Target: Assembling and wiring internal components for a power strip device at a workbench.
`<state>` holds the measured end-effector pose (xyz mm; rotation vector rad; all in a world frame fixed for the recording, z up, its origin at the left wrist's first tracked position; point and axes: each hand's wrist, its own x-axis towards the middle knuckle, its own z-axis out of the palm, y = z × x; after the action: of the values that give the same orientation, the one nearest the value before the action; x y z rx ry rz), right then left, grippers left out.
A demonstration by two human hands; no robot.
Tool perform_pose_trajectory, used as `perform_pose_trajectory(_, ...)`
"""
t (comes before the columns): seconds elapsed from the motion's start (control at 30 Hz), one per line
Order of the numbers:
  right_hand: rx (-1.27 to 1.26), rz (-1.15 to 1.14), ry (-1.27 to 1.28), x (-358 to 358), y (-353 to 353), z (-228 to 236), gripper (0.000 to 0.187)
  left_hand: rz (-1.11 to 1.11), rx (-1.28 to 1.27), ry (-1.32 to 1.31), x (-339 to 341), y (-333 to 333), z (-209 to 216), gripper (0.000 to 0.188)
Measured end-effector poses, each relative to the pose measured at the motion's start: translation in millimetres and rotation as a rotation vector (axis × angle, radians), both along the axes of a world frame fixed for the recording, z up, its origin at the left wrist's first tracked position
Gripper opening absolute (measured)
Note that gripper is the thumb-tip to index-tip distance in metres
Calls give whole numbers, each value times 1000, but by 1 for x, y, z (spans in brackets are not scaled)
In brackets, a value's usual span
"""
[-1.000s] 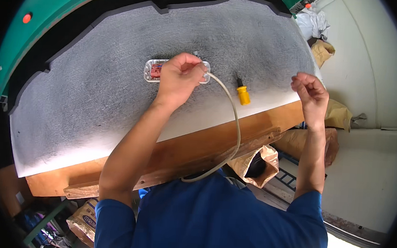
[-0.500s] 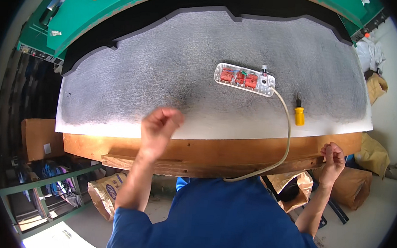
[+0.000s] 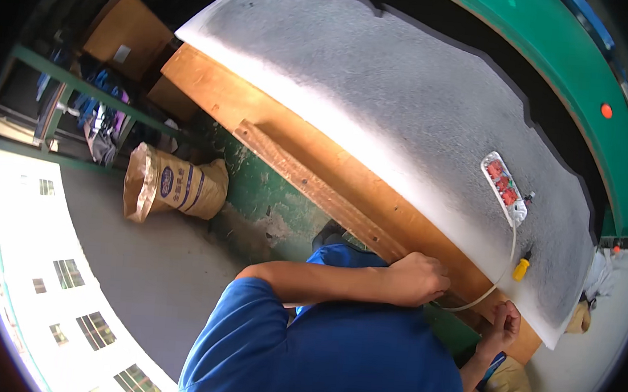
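Observation:
My left hand (image 3: 416,279) is closed in front of my body at the wooden front edge of the worktable, its fingers curled and mostly turned away. Just beside it runs a pale cable (image 3: 495,287); I cannot tell whether the hand touches it. Farther right, my right hand (image 3: 507,324) is closed near the table's edge, its fingertips pressed together; anything in them is too small to make out. On the grey worn surface lies an opened white power strip (image 3: 504,187), with red inner parts showing and the cable attached. A yellow-handled screwdriver (image 3: 521,269) lies near it.
A green machine frame (image 3: 584,84) with an orange button borders the far side. A wooden board (image 3: 315,185) runs along the table's front. On the floor stand a brown paper sack (image 3: 184,183) and, at the far left, a cardboard box (image 3: 125,37).
The view has swung to the left. My left hand has come down from above the tabletop to in front of my body; my right hand stays closed near the table's edge.

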<state>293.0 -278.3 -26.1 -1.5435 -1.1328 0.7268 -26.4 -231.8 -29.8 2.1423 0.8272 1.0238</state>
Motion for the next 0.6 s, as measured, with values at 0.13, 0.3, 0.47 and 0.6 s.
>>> perform_pose_trajectory(0.13, -46, 84, 6, -13, 7, 16, 15, 146, 59, -7, 8, -8, -6, 12)
perform_pose_trajectory(0.3, -92, 209, -132, -22, 20, 22, 16, 250, 101, -187, 15, -38, -5, 14)
perform_pose_trajectory(0.47, -39, 246, -270, -34, 15, 34, 17, 208, 55, -188, -1, -66, -10, 13)
perform_pose_trajectory(0.6, 25, 80, -240, -28, -19, 33, 22, 145, 76, -233, -12, -79, -8, 13)
